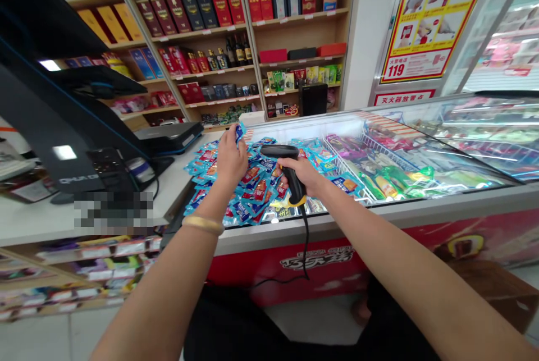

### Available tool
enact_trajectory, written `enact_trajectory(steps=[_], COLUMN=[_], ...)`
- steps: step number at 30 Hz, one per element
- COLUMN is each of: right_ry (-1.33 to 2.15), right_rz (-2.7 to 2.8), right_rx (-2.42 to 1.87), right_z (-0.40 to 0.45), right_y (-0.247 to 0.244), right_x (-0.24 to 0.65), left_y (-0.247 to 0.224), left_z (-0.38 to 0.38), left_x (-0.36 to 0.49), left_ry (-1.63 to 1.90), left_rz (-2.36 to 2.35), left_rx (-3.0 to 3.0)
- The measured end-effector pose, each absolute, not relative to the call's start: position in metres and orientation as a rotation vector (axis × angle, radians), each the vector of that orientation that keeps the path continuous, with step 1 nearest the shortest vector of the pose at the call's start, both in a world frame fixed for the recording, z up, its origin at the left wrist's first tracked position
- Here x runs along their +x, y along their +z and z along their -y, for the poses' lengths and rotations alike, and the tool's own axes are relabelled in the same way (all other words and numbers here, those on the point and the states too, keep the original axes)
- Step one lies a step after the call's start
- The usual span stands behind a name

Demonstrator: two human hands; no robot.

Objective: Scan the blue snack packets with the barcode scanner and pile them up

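Note:
My right hand (300, 173) is closed around the grip of a black handheld barcode scanner (293, 181), its head pointing left over the packets. A dark cord hangs from the scanner's base. My left hand (231, 156) pinches a small blue snack packet (240, 132) at the fingertips, at the far side of a heap. That heap of blue and red snack packets (255, 187) is spread over the freezer's glass top, beneath both hands. The print on the held packet is too small to read.
A chest freezer (412, 204) with frozen goods in wire baskets extends to the right. On the left counter stands a dark checkout terminal (80, 119), with a black flat device (168, 136) beside it. Shelves (193, 32) of boxes and bottles line the back wall.

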State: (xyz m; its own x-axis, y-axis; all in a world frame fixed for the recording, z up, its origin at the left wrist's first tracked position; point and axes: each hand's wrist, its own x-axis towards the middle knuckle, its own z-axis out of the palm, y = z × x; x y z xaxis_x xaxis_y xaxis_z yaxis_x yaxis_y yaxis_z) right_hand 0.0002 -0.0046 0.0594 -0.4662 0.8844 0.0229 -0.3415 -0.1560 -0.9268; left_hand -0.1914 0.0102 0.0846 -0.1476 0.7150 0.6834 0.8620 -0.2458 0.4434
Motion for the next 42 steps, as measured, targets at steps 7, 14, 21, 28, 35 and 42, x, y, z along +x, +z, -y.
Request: enact_trajectory(steps=[7, 14, 21, 28, 35, 42], right_ry=[1.819, 1.813, 1.751, 1.744, 1.792, 1.802], right_rz=[1.097, 1.053, 1.027, 0.996, 0.755, 0.794], right_rx=[-0.794, -0.739, -0.75, -0.784, -0.776, -0.779], right_z=[-0.004, -0.002, 0.009, 0.017, 0.016, 0.016], right_y=[0.052, 0.052, 0.045, 0.03, 0.02, 0.018], right_x=[-0.025, 0.01, 0.103, 0.15, 0.147, 0.149], left_y=[0.074, 0.075, 0.04, 0.002, -0.008, -0.008], left_z=[-0.01, -0.003, 0.006, 0.007, 0.016, 0.012], left_x=[-0.215, -0.201, -0.109, -0.049, -0.053, -0.057], left_ry=[-0.45, -0.823, -1.06, -0.694, -0.836, -2.032], left_rz=[2.301, 2.037, 1.464, 1.549, 1.522, 1.782], left_rx=[-2.042, -2.059, -2.465, -2.782, -2.664, -2.383])
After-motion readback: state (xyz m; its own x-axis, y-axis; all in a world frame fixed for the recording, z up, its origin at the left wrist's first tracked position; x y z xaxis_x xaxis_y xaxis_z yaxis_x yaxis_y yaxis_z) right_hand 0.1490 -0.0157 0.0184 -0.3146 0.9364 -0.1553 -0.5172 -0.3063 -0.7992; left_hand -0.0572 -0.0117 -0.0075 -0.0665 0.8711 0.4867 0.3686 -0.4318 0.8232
